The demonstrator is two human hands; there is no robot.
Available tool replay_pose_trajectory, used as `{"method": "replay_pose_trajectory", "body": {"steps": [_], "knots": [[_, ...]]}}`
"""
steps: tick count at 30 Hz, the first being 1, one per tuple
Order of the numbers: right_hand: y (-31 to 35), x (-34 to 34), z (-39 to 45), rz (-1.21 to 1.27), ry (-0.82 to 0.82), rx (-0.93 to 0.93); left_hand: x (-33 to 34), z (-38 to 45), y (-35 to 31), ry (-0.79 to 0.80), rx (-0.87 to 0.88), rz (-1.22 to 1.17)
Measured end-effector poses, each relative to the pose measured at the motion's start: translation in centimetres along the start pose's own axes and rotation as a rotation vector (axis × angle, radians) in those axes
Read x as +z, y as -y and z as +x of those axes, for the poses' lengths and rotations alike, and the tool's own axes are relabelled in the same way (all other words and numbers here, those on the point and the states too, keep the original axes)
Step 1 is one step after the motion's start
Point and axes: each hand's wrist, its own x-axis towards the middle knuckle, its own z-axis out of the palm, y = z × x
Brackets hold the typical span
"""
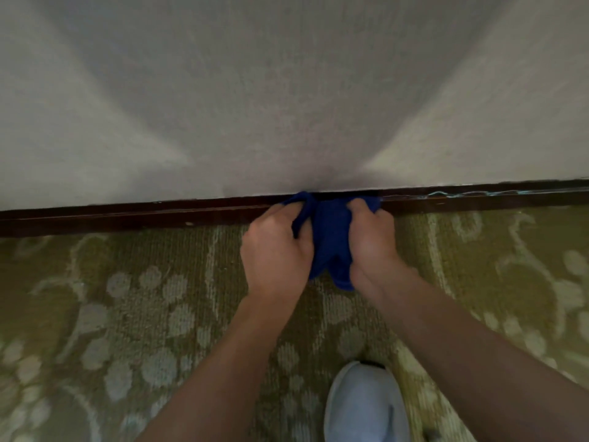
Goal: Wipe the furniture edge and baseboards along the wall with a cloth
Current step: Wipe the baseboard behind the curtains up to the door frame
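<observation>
A dark blue cloth [330, 237] is bunched between my two hands, its top edge against the dark brown baseboard [127, 215] at the foot of the pale wall [287, 90]. My left hand [275, 250] grips the cloth's left side with curled fingers. My right hand [371, 237] grips its right side, fingertips up at the baseboard's top. The lower end of the cloth hangs over the carpet between my wrists.
A green patterned carpet [143, 314] covers the floor up to the baseboard. My pale grey shoe [363, 406] stands below my right forearm. The baseboard's right stretch [478, 194] shows light scuffs or dust.
</observation>
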Motion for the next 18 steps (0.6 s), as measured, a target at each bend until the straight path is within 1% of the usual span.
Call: {"method": "replay_pose_trajectory", "body": {"steps": [4, 6, 8, 10, 11, 12, 14, 15, 17, 18], "knots": [[-1.0, 4.0, -1.5, -0.116, 0.110, 0.031, -1.7, -0.7, 2.5, -0.178, -0.182, -0.004], [-1.0, 4.2, -1.6, -0.174, 0.149, 0.063, -1.6, -0.9, 2.7, -0.201, -0.199, 0.028], [-0.1, 2.6, -1.1, -0.154, 0.109, 0.081, -0.5, -0.7, 1.4, -0.157, -0.127, 0.008], [1.2, 0.0, -0.2, -0.117, 0.034, 0.063, 0.8, -0.4, -0.8, -0.059, -0.016, -0.005], [1.8, -1.2, 0.1, -0.090, 0.003, 0.043, 1.2, -0.3, -1.7, -0.013, 0.013, -0.004], [2.2, -2.1, 0.4, -0.067, -0.011, 0.032, 1.6, -0.1, -2.2, 0.020, 0.000, -0.014], [2.6, -2.8, 0.8, -0.026, -0.051, 0.011, 1.8, -0.2, -2.5, 0.026, -0.105, -0.108], [2.3, -2.3, 1.2, -0.024, -0.072, 0.008, 1.5, -0.4, -2.2, -0.009, -0.166, -0.178], [1.2, -0.4, 1.3, -0.043, -0.071, 0.019, 0.1, -0.8, -1.3, -0.138, -0.307, -0.282], [0.5, 1.0, 1.2, -0.075, -0.043, 0.030, -0.4, -1.0, -0.5, -0.216, -0.394, -0.310]]}}
